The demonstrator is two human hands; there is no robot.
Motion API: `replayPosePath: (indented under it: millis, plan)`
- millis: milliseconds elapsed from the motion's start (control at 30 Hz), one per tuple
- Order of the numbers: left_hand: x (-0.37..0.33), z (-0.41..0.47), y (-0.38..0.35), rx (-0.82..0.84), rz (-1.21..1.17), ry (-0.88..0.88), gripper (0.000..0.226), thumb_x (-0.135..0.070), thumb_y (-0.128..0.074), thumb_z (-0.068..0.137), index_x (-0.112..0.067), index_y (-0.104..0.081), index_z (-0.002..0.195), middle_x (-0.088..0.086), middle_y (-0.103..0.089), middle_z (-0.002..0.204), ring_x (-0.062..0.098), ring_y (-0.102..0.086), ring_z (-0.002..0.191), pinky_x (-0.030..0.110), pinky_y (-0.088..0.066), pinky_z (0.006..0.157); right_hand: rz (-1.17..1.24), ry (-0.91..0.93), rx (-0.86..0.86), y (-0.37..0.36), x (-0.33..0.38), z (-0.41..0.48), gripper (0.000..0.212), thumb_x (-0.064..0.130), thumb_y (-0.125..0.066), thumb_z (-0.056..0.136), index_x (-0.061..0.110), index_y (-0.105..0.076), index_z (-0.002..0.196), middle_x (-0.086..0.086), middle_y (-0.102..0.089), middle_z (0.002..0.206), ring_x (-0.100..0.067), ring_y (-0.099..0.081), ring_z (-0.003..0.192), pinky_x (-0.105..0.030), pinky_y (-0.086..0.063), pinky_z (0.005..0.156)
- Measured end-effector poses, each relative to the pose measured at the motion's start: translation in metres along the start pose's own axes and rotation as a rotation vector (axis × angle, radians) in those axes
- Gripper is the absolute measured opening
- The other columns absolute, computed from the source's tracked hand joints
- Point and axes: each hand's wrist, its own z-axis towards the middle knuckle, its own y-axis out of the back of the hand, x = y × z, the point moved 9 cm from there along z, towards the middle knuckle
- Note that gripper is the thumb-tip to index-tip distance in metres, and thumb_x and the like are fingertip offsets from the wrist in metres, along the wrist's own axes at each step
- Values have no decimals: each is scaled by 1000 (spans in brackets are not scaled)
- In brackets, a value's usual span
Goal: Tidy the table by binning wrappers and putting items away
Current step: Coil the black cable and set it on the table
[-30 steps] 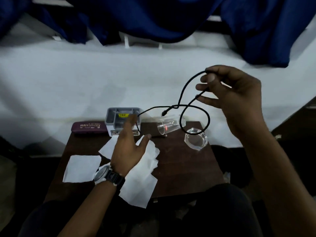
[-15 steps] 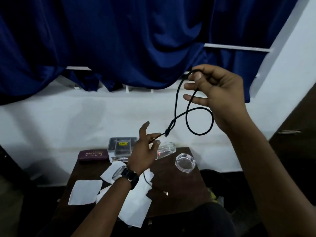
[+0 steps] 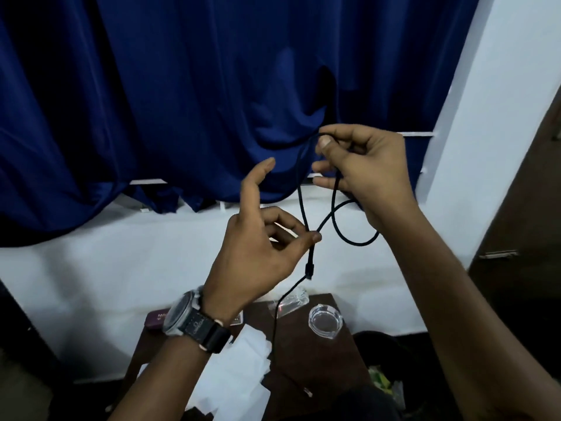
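A black cable (image 3: pixel 334 189) hangs looped in the air in front of a blue curtain. My right hand (image 3: pixel 364 165) pinches its upper loops between thumb and fingers. Lower and to the left, my left hand (image 3: pixel 261 247) grips the cable where two strands cross, thumb against fingers, index finger pointing up. One plug end dangles just below that grip, and the rest of the cable trails down to the dark wooden table (image 3: pixel 318 354). White paper sheets (image 3: pixel 239 381) lie on the table beneath my left forearm.
On the table stand a clear glass ashtray (image 3: pixel 325 321), a clear tumbler on its side (image 3: pixel 290 303) and a maroon case (image 3: pixel 156 319), partly hidden by my wrist. A dark bin with green wrappers (image 3: pixel 382 381) sits by the table's right side. A white wall stands behind.
Both hands have risen with the cable and come closer together. My left hand has closed on the crossing strands. The view has tilted up, so less of the table shows.
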Motion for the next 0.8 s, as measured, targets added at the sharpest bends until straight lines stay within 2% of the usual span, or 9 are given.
replayPosePath:
  millis: [133, 233, 433, 533, 600, 667, 700, 767, 800]
  plan:
    - [0, 4, 11, -11, 86, 45, 104, -25, -86, 81, -38, -14, 155, -10, -76, 89, 6, -76, 78, 18, -58, 74, 33, -49, -17, -4, 4, 5, 16, 9, -69, 95, 8, -73, 110, -9, -72, 86, -18, -74, 67, -40, -65, 68]
    - [2, 3, 13, -12, 123, 75, 107, -22, -87, 80, -39, -14, 155, -10, -72, 95, 7, -75, 69, 19, -58, 68, 105, -111, -10, -10, 4, 5, 16, 8, -67, 96, 5, -71, 112, -7, -71, 85, -17, -73, 65, -40, -65, 69]
    - [-4, 5, 29, -172, 247, -41, 77, -1, -64, 85, -27, -28, 148, -13, -63, 84, 9, -61, 68, 21, -52, 67, 215, -216, 13, -17, -2, 6, 14, 2, -65, 96, 5, -69, 109, -9, -68, 83, -19, -71, 62, -41, -65, 66]
    - [3, 14, 27, -66, -156, 118, 64, 2, -49, 81, -28, -35, 136, -6, -57, 71, 15, -51, 63, 35, -52, 65, 229, -268, 52, -21, -10, 7, 16, -1, -62, 96, 2, -70, 109, -9, -66, 84, -22, -70, 65, -42, -65, 70]
    - [5, 19, 22, 9, -489, 296, 59, 4, -40, 87, -24, -38, 139, 5, -56, 62, 15, -43, 49, 27, -40, 42, 268, -298, 82, -25, -17, 8, 17, 5, -62, 98, 0, -69, 112, -10, -67, 86, -27, -72, 74, -42, -65, 76]
    - [1, 22, 22, 69, -680, 439, 44, -9, -33, 101, -21, -44, 142, 10, -54, 59, 10, -29, 39, 13, -20, 36, 278, -312, 129, -29, -23, 9, 21, 9, -55, 101, 3, -69, 116, -9, -70, 93, -32, -74, 89, -40, -63, 82]
    - [-3, 23, 20, 116, -734, 504, 37, -27, -34, 107, -20, -47, 140, 9, -53, 59, 7, -24, 36, 11, -15, 36, 264, -309, 161, -31, -25, 10, 25, 5, -50, 101, 6, -68, 118, -8, -71, 98, -32, -74, 96, -38, -62, 84]
    - [2, 26, 24, 186, -583, 595, 53, -58, -37, 103, -18, -50, 135, 9, -56, 59, 4, -21, 33, 10, -12, 35, 224, -274, 199, -33, -27, 12, 42, -10, -42, 97, 11, -66, 124, -5, -71, 108, -25, -74, 101, -29, -61, 80]
    - [4, 29, 30, 212, -405, 588, 51, -56, -40, 103, -16, -48, 133, 9, -60, 59, 5, -22, 33, 11, -13, 36, 198, -228, 196, -32, -26, 15, 47, -15, -42, 95, 12, -64, 128, -3, -71, 110, -21, -74, 100, -26, -61, 79]
